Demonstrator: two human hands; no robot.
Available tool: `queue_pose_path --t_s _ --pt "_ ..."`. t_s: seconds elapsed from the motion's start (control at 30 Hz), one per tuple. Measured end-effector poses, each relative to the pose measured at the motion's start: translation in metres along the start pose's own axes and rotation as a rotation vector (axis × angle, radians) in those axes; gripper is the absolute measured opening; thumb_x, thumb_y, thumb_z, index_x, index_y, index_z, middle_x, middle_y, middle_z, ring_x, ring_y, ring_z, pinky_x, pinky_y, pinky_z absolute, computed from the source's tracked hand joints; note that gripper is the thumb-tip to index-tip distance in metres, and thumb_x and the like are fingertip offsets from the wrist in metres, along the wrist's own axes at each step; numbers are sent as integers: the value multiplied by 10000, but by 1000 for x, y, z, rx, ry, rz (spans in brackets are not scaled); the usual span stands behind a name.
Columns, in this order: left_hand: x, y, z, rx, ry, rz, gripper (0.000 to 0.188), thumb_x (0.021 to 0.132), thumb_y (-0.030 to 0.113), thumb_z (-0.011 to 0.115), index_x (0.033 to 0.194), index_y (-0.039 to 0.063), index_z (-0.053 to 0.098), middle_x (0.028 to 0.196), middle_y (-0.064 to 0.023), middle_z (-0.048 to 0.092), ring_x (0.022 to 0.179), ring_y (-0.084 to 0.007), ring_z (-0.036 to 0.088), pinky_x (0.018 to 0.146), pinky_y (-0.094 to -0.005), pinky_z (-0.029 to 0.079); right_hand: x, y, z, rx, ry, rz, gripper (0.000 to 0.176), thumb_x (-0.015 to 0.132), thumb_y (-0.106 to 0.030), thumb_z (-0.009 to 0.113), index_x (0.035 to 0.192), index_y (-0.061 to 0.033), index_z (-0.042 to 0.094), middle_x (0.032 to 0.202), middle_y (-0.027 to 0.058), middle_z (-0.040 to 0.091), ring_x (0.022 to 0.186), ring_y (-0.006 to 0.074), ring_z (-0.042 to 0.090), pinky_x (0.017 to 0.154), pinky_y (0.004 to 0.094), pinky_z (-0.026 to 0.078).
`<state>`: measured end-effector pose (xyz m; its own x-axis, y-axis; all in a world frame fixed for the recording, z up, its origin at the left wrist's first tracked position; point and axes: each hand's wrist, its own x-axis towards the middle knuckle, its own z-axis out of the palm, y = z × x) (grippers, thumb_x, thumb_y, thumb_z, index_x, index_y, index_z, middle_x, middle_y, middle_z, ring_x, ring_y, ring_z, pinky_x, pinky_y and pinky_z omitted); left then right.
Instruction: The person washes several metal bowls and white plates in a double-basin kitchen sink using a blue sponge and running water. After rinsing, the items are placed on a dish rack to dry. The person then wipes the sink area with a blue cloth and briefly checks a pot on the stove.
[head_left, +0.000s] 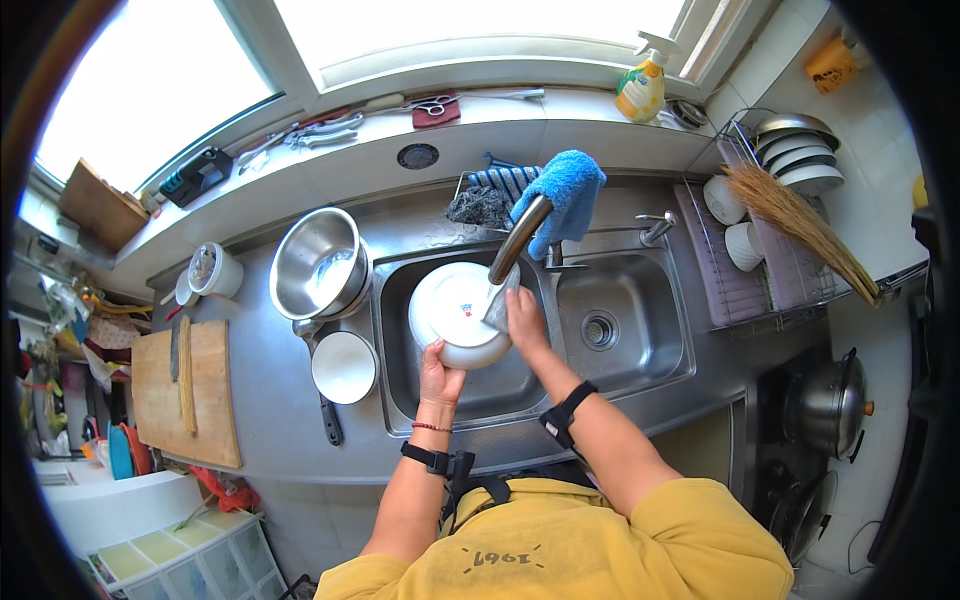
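Note:
Over the larger left sink basin (487, 397), a white dish (452, 300) is held with its underside up, showing a small red and blue mark. My left hand (441, 375) grips its near rim. My right hand (525, 319) holds a greyish cloth (499, 304) against the dish's right side. The curved metal faucet (520, 238) reaches over that side, a blue towel (574, 195) draped on it. Left of the basin stand stacked steel pots (315, 262) and a white bowl (344, 367).
The smaller basin (622, 322) is at right, beside a dish rack (720, 262) with cups and stacked bowls. A cutting board (214, 390) lies at far left. Scissors (435, 105) and a spray bottle (641, 90) are on the window ledge. A lidded pot (825, 405) stands at far right.

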<state>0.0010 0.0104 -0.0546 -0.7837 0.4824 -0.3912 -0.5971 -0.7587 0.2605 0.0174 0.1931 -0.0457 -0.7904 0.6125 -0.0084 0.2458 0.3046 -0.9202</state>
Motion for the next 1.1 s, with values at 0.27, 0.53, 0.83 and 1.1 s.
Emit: queue_pose_path --t_s 0.27,0.53,0.83,1.1 --pt "-6 30 14 460 -132 -104 384 841 21 629 1217 -30 570 1141 -103 654 1047 -225 639 955 -362 507 44 -25 -3 6 -128 -162 285 919 -257 577 1083 -37 653 1038 181 661 963 318 632 835 389 480" --pt "17 9 23 549 -33 -39 344 881 32 629 1216 -11 564 1146 -94 639 1065 -219 628 915 -349 519 -12 -57 15 -242 -253 -686 331 855 -138 593 1179 -116 659 1336 62 577 1331 351 422 1103 542 258" --pt "34 -10 21 -20 -34 30 494 899 163 592 1341 -14 459 1282 -151 575 1182 -301 559 1051 -442 441 -67 -31 -1 -381 -57 -637 460 894 -63 544 1352 -35 512 1445 109 466 1413 341 314 1166 505 196" --pt "12 10 13 -22 17 7 589 852 98 614 1394 -15 411 1404 -140 496 1325 -303 436 1172 -484 277 14 -6 -12 -42 -66 -247 331 942 -76 493 1248 35 553 1265 228 576 1155 408 557 987 401 447"
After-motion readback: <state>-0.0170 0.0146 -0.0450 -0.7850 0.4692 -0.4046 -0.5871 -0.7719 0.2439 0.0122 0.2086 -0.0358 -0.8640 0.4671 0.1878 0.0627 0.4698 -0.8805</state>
